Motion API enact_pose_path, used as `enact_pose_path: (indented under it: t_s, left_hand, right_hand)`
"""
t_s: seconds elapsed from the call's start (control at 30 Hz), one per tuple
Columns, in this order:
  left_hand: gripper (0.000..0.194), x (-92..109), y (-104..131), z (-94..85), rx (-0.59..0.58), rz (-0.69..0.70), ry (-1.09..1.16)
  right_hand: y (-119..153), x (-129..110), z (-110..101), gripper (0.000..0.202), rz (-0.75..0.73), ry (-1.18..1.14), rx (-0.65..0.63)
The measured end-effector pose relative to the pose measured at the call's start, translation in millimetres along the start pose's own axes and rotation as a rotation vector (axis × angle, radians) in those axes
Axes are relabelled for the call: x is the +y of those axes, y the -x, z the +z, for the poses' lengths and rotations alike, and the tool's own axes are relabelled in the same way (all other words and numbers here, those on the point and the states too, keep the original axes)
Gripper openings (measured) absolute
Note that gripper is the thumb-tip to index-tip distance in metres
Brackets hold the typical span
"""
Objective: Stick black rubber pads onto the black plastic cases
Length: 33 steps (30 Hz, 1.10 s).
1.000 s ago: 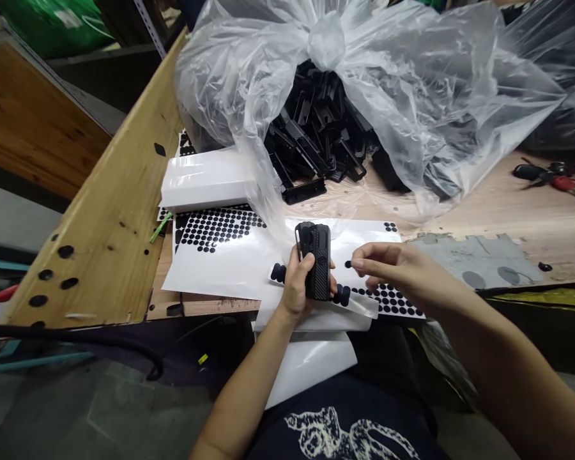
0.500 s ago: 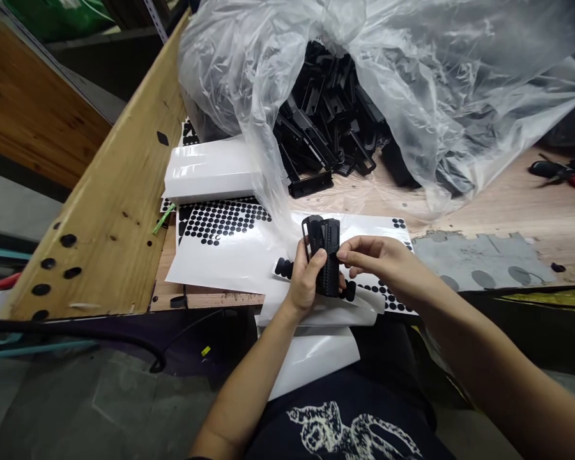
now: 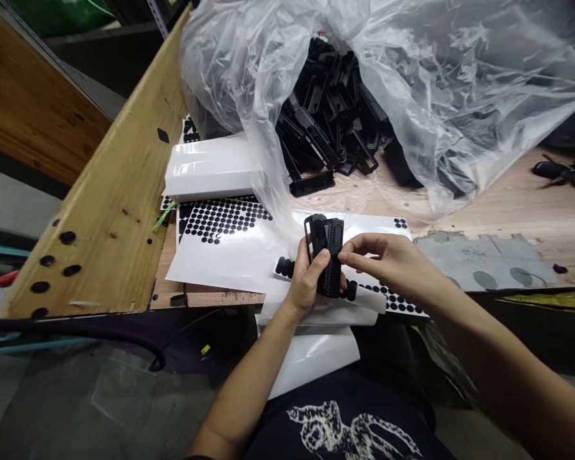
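Left hand [image 3: 307, 281]: clamped on black plastic parts [image 3: 329, 255], thumb across their face; they are held up over the near edge of the table [image 3: 460, 211], left of its middle. Right hand [image 3: 388, 259]: thumb and forefinger together at the right side of the parts; cannot tell whether anything is pinched between them. Beneath the hands, white sheets [image 3: 230, 265] with round black stickers [image 3: 227, 217]; some sheets hang over the near edge. Toward the left end, a folded white sheet [image 3: 211, 169] beside the wooden board [image 3: 119, 166]. Farther back, an open clear plastic bag [image 3: 259, 83] with a heap of black pieces [image 3: 335, 115] at its mouth. Keys [image 3: 563, 172] near the right end.
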<state>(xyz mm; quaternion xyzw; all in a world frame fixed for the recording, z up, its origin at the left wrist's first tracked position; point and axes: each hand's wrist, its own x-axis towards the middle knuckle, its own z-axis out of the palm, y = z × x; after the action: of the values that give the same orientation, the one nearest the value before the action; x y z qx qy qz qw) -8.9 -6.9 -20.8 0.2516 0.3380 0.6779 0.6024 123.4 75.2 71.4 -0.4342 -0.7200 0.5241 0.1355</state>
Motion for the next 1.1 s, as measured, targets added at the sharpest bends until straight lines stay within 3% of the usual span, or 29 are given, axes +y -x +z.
enact_pose_path:
  t_s: [0.17, 0.3, 0.4, 0.47, 0.6, 0.7, 0.8, 0.93, 1.1]
  left_hand:
    - [0.047, -0.1, -0.4, 0.4, 0.0, -0.001, 0.009]
    - [0.047, 1.4, 0.0, 1.6, -0.013, -0.01, -0.011]
    - [0.045, 3.4, 0.3, 2.4, -0.021, -0.004, 0.003]
    - [0.043, 4.6, 0.3, 2.4, -0.034, -0.002, 0.025]
    - [0.043, 6.4, -0.2, 1.6, -0.046, -0.037, 0.059]
    - [0.044, 7.2, -0.2, 0.9, -0.045, -0.06, 0.073]
    - [0.051, 7.4, 0.2, -0.1, -0.073, -0.094, 0.075]
    - [0.074, 7.6, 0.1, -2.1, -0.125, -0.144, 0.082]
    - [0.078, 7.3, -0.4, -3.2, -0.133, -0.154, 0.107]
  right_hand:
    - [2.0, 1.7, 2.7, 0.034, -0.082, 0.09, 0.035]
    - [-0.3, 5.5, 4.7, 0.037, -0.138, 0.033, 0.077]
    - [-1.3, 16.8, 1.4, 0.034, -0.125, 0.01, 0.118]
    - [1.4, 29.1, -2.5, 0.032, -0.107, 0.12, 0.17]
    - [16.0, 49.4, -8.3, 0.033, -0.031, 0.374, -0.064]
    - [26.0, 45.3, -12.9, 0.03, -0.109, 0.252, -0.141]
    - [25.4, 27.4, -21.9, 0.03, -0.15, 0.055, -0.043]
    - [8.9, 11.4, -32.8, 0.029, -0.131, -0.12, 0.101]
    - [-10.1, 13.4, -34.4, 0.034, -0.121, -0.143, 0.021]
